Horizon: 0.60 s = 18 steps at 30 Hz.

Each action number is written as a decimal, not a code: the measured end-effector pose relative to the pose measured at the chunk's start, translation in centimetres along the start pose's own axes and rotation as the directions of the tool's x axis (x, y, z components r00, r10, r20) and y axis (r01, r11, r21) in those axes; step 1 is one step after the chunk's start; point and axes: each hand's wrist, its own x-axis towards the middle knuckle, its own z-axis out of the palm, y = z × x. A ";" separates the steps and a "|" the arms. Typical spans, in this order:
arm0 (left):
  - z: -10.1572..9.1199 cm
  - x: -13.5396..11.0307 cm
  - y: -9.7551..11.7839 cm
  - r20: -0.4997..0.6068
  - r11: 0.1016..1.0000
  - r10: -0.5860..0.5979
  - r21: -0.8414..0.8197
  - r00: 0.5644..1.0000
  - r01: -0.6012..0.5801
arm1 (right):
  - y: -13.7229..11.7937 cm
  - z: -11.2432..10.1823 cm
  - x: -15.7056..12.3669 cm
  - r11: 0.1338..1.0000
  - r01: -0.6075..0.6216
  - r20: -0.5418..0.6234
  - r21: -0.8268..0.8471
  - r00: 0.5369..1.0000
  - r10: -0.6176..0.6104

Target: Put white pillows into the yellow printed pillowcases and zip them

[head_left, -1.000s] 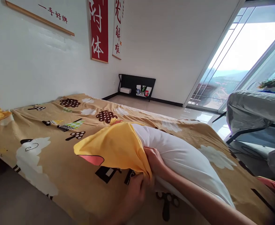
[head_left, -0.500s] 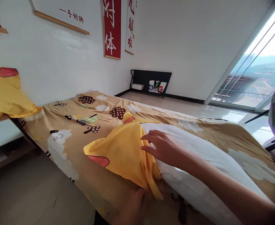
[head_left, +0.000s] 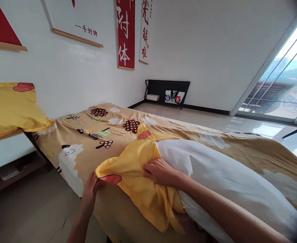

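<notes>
A yellow pillowcase (head_left: pixel 138 182) with red patches covers one end of a white pillow (head_left: pixel 214 168), which lies on the bed. My left hand (head_left: pixel 90 189) pinches the pillowcase's left corner between thumb and fingers. Further right, my right hand (head_left: pixel 160 171) is closed on the yellow cloth near the opening, its fingers curled into the folds. Most of the pillow is bare and stretches away under my right forearm. The part of the pillow inside the case is hidden.
Under the pillow spreads a tan bedsheet (head_left: pixel 87 155) printed with sheep and mushrooms. Another yellow pillow (head_left: pixel 9 111) rests at the left above a white drawer unit (head_left: pixel 9 152). A black shelf (head_left: pixel 161 86) stands by the far wall, and a glass door (head_left: pixel 285 74) is at the right.
My left hand has moved from beneath the pillowcase's lower edge leftward to its corner and gripped it. My right hand has gone from spread fingers to closed on the cloth.
</notes>
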 end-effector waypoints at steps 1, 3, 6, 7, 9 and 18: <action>0.8 0.1 0.7 0.092 0.998 -0.054 -0.018 0.994 0.056 | -0.1 -0.2 -0.2 1.000 0.006 0.002 0.006 1.000 -0.006; 3.0 0.0 1.9 0.187 0.991 -0.113 -0.051 0.976 0.124 | -0.4 -1.1 -0.9 1.000 0.004 0.011 0.006 1.000 -0.004; 5.8 -0.2 3.1 0.251 0.994 -0.058 -0.075 0.966 0.079 | -0.7 -3.0 -2.3 1.000 -0.011 0.047 -0.029 0.999 0.012; 6.3 -0.2 3.2 0.286 0.995 -0.033 -0.081 0.958 0.058 | -0.7 -3.5 -2.8 0.999 -0.018 0.062 -0.046 0.998 0.021; 6.7 -0.4 3.0 0.364 0.992 -0.024 -0.103 0.931 0.066 | -0.5 -4.3 -3.8 0.996 -0.049 0.095 -0.069 0.994 0.055; 1.9 1.2 0.6 0.583 0.779 -0.103 -0.457 0.806 0.430 | -0.4 -1.9 -5.9 0.993 -0.095 0.166 0.070 0.983 0.083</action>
